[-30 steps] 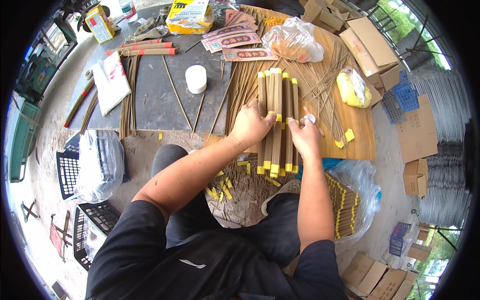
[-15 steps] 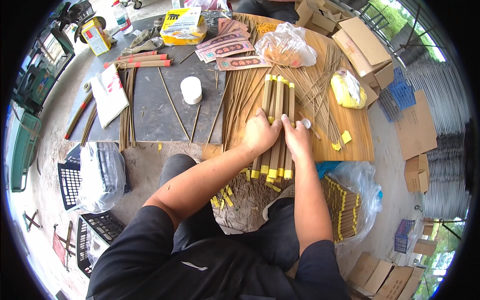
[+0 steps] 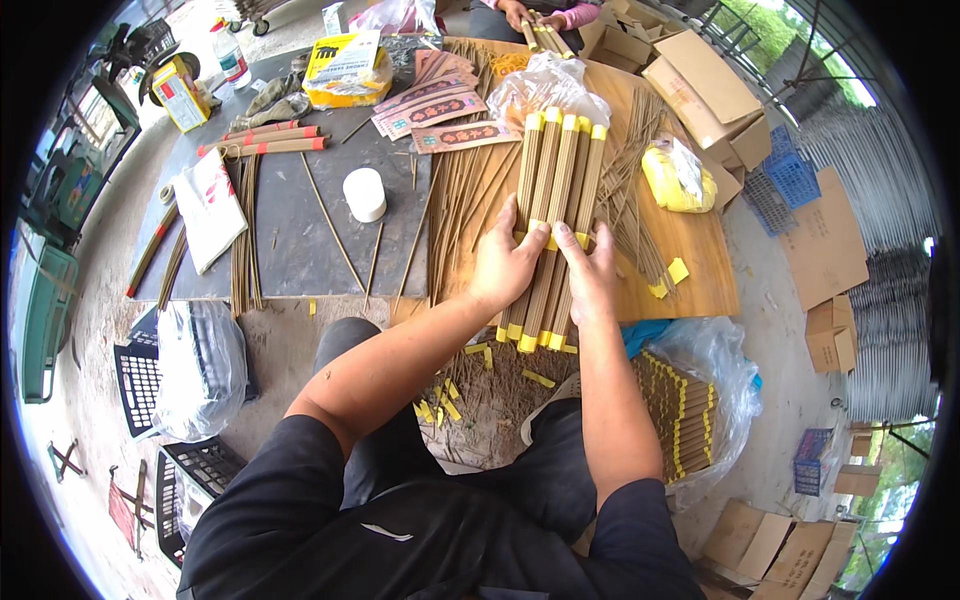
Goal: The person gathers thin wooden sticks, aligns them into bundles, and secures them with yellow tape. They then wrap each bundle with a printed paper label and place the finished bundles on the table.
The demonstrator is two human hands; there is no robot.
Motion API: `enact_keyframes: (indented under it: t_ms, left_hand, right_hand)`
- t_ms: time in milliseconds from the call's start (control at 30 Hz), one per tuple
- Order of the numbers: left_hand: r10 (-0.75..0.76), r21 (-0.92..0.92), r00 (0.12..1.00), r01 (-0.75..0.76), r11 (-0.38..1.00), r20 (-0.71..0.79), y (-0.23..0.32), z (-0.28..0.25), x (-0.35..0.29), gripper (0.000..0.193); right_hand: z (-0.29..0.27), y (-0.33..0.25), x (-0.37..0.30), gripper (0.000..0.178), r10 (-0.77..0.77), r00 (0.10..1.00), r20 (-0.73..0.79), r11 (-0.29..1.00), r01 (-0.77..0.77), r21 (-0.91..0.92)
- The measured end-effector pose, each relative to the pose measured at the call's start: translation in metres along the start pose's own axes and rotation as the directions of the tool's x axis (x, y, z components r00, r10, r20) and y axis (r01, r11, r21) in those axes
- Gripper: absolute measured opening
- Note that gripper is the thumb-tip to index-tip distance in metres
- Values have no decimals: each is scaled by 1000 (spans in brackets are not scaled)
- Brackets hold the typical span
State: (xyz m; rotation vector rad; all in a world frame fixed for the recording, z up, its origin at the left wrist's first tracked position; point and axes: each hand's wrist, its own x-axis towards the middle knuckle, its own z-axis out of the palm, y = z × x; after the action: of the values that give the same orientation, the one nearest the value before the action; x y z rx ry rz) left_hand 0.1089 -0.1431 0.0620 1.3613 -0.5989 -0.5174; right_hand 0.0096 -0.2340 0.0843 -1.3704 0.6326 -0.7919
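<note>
Several bundles of thin brown incense sticks [image 3: 553,200], with yellow bands at their ends and middle, are held side by side between my hands. My left hand [image 3: 512,262] grips them from the left, its thumb on the front near the middle bands. From the right, my right hand [image 3: 588,268] closes round them, thumb also on the front. The bundles stand raised over the table's near edge, and their lower ends hang above my lap. Behind them lie loose sticks [image 3: 462,210] and a clear plastic bag [image 3: 550,85].
Left on the table [image 3: 290,270] are a white cylinder [image 3: 364,194], red-banded sticks [image 3: 265,146] and a white cloth [image 3: 211,215]. Printed paper strips [image 3: 465,137] lie further back. A plastic-lined container of stick bundles [image 3: 680,415] stands at my right. Across the table another person's hands [image 3: 530,18] hold bundles.
My hands have spread apart and now grip the bundles from both sides. The bundles have risen and lie more evenly together. Another person's hands with bundles have come into view at the far side.
</note>
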Motion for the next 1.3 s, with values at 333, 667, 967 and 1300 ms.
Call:
enact_keyframes:
  t_ms: [333, 667, 967, 1300]
  left_hand:
    - [579, -27, 797, -583, 812, 171, 63, -6, 11, 61]
    - [565, -93, 766, -567, 819, 306, 48, -18, 27, 62]
    - [459, -251, 867, -409, 877, 191, 69, -12, 37, 63]
    - [494, -159, 850, -470, 868, 182, 75, -6, 38, 64]
  right_hand:
    - [15, -41, 1, 88, -604, 796, 44, 797, 601, 60]
    - [6, -47, 10, 90, -655, 742, 141, 756, 643, 125]
    - [16, -74, 20, 67, -655, 752, 74, 755, 650, 88]
    - [3, -83, 22, 77, -630, 771, 90, 776, 619, 122]
